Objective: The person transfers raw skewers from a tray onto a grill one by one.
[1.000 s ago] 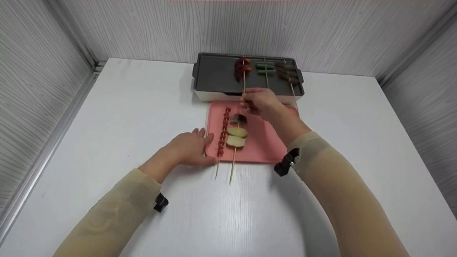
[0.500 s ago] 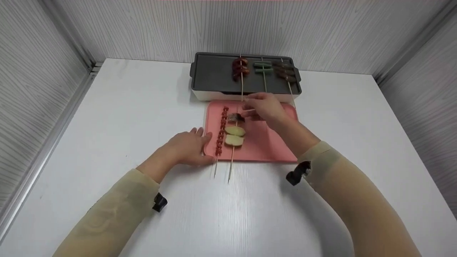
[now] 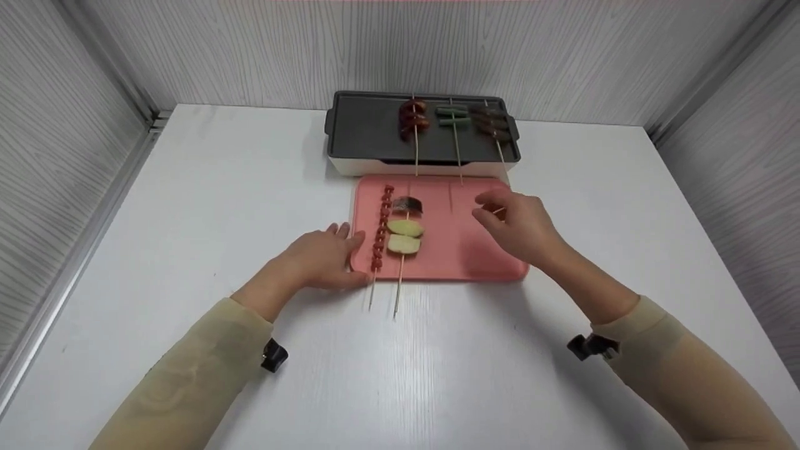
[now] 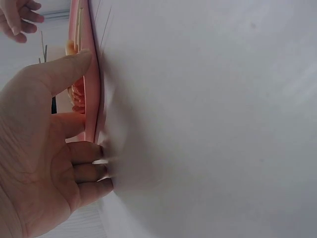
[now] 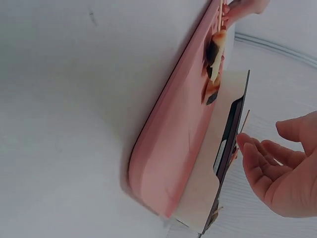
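Note:
My left hand (image 3: 315, 259) rests at the left edge of a pink tray (image 3: 469, 244). In the left wrist view its thumb (image 4: 72, 69) lies on the rim and several fingers touch the table, fairly straight. On the tray lie a skewer of small red pieces (image 3: 380, 231) and a skewer with two pale slices and a dark-skinned piece (image 3: 404, 244). My right hand (image 3: 522, 225) hovers over the tray's right side, fingers loosely bent and holding nothing. Behind it a grill (image 3: 369, 128) bears a skewer of glossy red pieces (image 3: 412, 119).
Also on the grill are a skewer of green sticks (image 3: 453, 116) and one of brown pieces (image 3: 492, 125). Their sticks, like the red one's, reach past its front edge. The grill stands directly behind the tray on a white table (image 3: 250, 169), near a grey wood-grain wall (image 3: 250, 56).
My right hand has let go of the red-piece skewer's stick at the grill and moved right and toward me. The left hand stays at the tray's edge.

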A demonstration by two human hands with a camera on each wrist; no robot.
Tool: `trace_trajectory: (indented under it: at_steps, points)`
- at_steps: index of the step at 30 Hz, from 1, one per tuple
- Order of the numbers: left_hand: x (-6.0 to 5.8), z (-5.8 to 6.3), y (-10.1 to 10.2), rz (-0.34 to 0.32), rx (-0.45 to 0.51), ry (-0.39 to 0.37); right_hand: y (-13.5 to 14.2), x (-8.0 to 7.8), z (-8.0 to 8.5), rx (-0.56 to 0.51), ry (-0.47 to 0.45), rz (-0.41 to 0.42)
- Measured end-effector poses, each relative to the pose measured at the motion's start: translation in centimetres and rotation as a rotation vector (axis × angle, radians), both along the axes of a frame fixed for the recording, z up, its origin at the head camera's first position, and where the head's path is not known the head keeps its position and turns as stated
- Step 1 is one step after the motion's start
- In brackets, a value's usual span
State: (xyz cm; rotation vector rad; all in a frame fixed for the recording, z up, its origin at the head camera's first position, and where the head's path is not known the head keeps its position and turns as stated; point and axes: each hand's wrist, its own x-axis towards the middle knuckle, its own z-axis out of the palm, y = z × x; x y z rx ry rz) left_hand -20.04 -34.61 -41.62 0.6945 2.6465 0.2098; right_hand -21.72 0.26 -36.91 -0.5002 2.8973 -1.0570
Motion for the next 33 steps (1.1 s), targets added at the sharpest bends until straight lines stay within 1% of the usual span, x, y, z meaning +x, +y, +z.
trace_trajectory:
  at_steps: [3, 7, 11, 13, 19, 22, 28, 33]
  points:
    - [0.1, 0.0, 0.0, 0.008, 0.006, -0.001, 1.6, 0.8, -0.3, 0.098, 0.017, 0.03]
    - [0.1, 0.0, -0.1, 0.014, 0.008, -0.003, 3.5, 1.2, -1.4, 0.247, 0.01, 0.077]
    - [0.1, -0.1, -0.1, 0.015, 0.008, -0.001, 4.8, 1.1, -2.9, 0.364, -0.045, 0.1]
    - [0.0, -0.2, -0.1, 0.016, 0.008, 0.0, 5.3, 1.1, -3.7, 0.401, -0.071, 0.104]
    - [0.0, 0.0, 0.1, 0.013, 0.009, -0.003, 6.7, 0.9, -5.7, 0.444, -0.097, 0.107]
    - [0.0, 0.0, 0.2, 0.006, 0.012, -0.002, 7.2, 0.8, -6.4, 0.453, -0.112, 0.104]
    - [0.0, -0.1, 0.3, 0.004, 0.016, 0.001, 7.4, 0.6, -6.6, 0.471, -0.171, 0.098]
    - [0.4, -0.5, -0.2, 0.02, 0.043, 0.032, 6.8, 0.3, -6.7, 0.514, -0.178, 0.105]
